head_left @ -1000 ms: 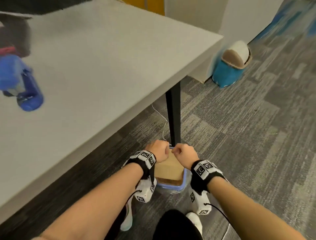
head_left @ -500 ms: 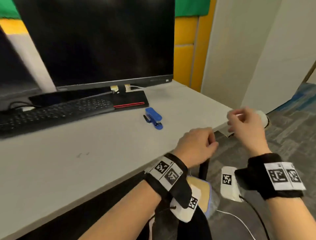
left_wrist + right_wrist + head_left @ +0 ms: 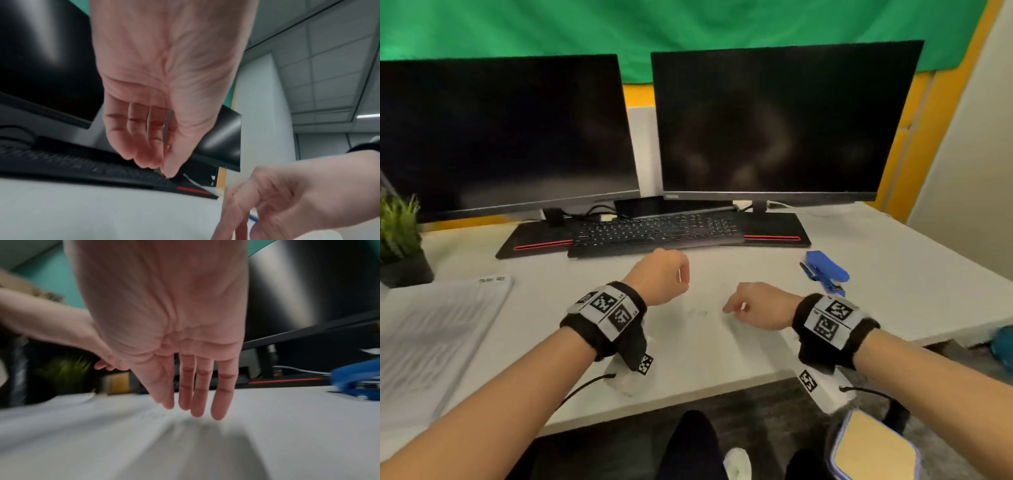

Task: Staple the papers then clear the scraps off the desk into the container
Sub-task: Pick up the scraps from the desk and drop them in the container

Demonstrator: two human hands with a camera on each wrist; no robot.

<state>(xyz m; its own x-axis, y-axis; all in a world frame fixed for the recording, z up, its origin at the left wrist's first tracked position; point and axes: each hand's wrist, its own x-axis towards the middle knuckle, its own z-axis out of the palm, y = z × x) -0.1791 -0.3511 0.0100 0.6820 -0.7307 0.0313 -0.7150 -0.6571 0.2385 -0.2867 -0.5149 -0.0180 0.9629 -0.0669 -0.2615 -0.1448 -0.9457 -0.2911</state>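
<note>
My left hand (image 3: 671, 274) hovers over the white desk (image 3: 756, 353) in front of the keyboard and pinches a thin pale paper scrap (image 3: 167, 123) between thumb and curled fingers. My right hand (image 3: 729, 308) is beside it with straight fingers (image 3: 197, 402) pointing down just above the desk, holding nothing. Faint small scraps (image 3: 698, 312) lie on the desk between the hands. The blue stapler (image 3: 825, 270) rests to the right. A stack of printed papers (image 3: 431, 329) lies at the left. The container with a tan lid (image 3: 873, 448) sits on the floor at lower right.
Two dark monitors (image 3: 774, 123) and a black keyboard (image 3: 654, 233) fill the back of the desk. A potted plant (image 3: 400, 236) stands at far left. A blue bin (image 3: 1003, 346) shows past the desk's right edge. My legs are under the front edge.
Both hands have risen from the container on the floor to above the desk. My view has swung up from the floor to the monitors.
</note>
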